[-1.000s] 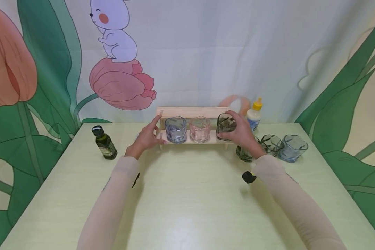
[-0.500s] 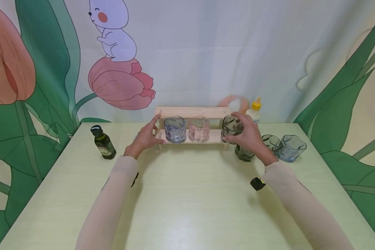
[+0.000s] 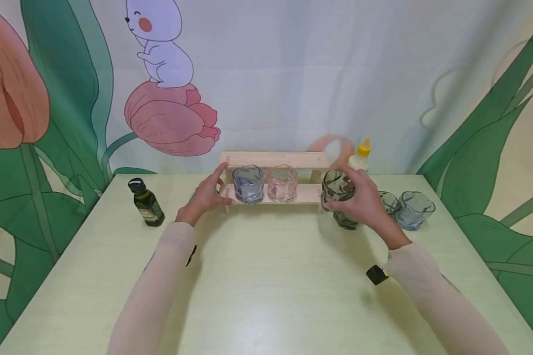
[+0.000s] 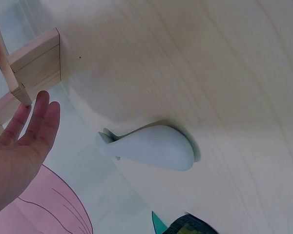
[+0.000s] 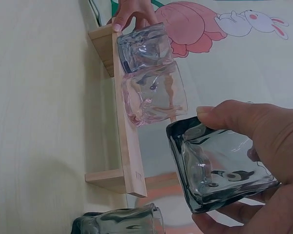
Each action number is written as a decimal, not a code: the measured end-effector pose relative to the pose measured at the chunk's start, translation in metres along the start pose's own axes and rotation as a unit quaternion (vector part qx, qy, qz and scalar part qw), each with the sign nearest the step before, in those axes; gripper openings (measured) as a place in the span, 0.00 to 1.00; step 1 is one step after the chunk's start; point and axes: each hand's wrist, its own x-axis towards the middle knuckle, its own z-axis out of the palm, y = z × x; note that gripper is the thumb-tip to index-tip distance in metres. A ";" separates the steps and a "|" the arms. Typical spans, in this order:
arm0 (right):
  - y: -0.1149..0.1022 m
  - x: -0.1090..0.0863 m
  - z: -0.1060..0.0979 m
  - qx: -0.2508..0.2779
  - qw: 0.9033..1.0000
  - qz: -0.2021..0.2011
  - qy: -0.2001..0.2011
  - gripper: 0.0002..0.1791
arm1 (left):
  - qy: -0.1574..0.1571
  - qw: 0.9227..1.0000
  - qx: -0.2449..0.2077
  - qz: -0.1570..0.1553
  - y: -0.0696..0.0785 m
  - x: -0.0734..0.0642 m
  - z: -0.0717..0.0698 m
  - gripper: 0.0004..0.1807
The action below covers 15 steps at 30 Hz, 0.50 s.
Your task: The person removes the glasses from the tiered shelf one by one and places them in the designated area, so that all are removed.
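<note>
In the head view my left hand holds the left end of a two-tier wooden rack; its thumb lies on the lower shelf's front edge. My right hand grips a smoky grey glass by its side, thumb opposite fingers. That glass hangs beyond the rack's right end, apart from it, as the right wrist view shows. A bluish glass and a pink glass stand side by side on the lower shelf. Another grey glass stands on the table, partly hidden below the held one.
A grey glass and a pale blue glass stand at right. Behind the right hand is a yellow-capped white bottle. A dark bottle stands at left. The left wrist view shows a whale-shaped pale object on the table.
My right hand has drawn the smoky grey glass off the lower shelf, rightward and toward me. The left hand has stayed at the rack's left end.
</note>
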 end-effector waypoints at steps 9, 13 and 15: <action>0.005 -0.018 -0.005 -0.017 1.000 0.006 0.007 0.47 | 0.003 1.000 0.007 0.009 0.000 -0.001 0.000 0.63; 0.007 -0.025 -0.008 -0.026 0.999 0.027 -0.001 0.47 | 0.002 1.000 0.008 0.010 0.000 -0.001 0.000 0.63; 0.007 -0.029 -0.009 -0.032 0.999 0.034 -0.003 0.47 | 0.003 1.000 0.008 0.010 0.000 -0.001 -0.001 0.63</action>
